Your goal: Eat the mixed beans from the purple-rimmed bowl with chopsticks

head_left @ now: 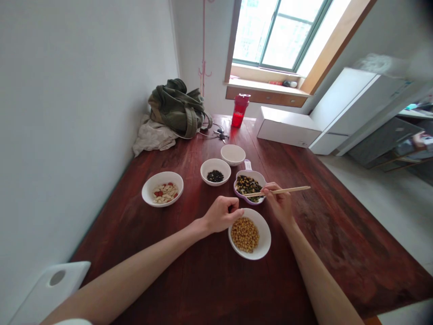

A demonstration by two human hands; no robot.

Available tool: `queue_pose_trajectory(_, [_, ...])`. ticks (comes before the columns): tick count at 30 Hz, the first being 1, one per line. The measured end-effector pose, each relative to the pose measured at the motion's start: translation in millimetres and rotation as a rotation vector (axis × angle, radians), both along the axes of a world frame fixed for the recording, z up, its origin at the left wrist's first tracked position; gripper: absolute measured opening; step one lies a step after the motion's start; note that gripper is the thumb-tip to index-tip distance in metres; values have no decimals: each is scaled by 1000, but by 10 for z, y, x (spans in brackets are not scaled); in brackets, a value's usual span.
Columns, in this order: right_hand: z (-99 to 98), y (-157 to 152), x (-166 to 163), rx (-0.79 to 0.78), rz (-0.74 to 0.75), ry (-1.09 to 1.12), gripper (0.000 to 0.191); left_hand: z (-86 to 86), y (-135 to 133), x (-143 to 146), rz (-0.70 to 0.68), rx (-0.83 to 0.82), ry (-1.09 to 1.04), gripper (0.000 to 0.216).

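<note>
My right hand [278,203] is closed around a pair of wooden chopsticks [294,189]. Their tips point left into a purple-rimmed, flower-shaped dish [259,201] of mixed dark and yellow beans or seeds [248,185]. My left hand [221,214] is curled in a loose fist, with its thumb against the rim of a white bowl [265,237] holding yellow soybeans [245,234]. Nothing shows inside that fist. Beyond it, a white bowl [204,174] contains small black beans or seeds [215,176]. Another white bowl [233,151] beside it shows no contents.
At left, a white bowl [147,192] holds pale seeds and red pieces. Farther back on the wooden table [189,280] are a green bag [176,106], a cloth [154,135], keys [221,134], a red bottle [239,112] and a white box [287,126]. A wall borders the left.
</note>
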State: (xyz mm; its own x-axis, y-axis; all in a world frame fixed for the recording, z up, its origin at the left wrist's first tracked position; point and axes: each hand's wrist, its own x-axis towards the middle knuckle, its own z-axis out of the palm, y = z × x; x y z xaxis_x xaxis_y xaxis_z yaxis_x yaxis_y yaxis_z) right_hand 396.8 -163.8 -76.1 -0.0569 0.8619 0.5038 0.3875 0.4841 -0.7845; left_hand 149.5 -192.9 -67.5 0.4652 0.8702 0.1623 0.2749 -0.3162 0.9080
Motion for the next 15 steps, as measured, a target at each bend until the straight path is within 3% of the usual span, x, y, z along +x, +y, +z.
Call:
queue_pose_trajectory(4, [49, -11, 2, -91, 112, 58, 37, -5, 2, -4, -7, 1, 1, 37])
queue_pose_trajectory(9, [47, 1, 10, -83, -38, 61, 41, -4, 0, -5, -11, -1, 0, 37])
queue_pose_trajectory(15, [69, -22, -51, -33, 130, -57, 43, 3, 1, -3, -18, -4, -2, 37])
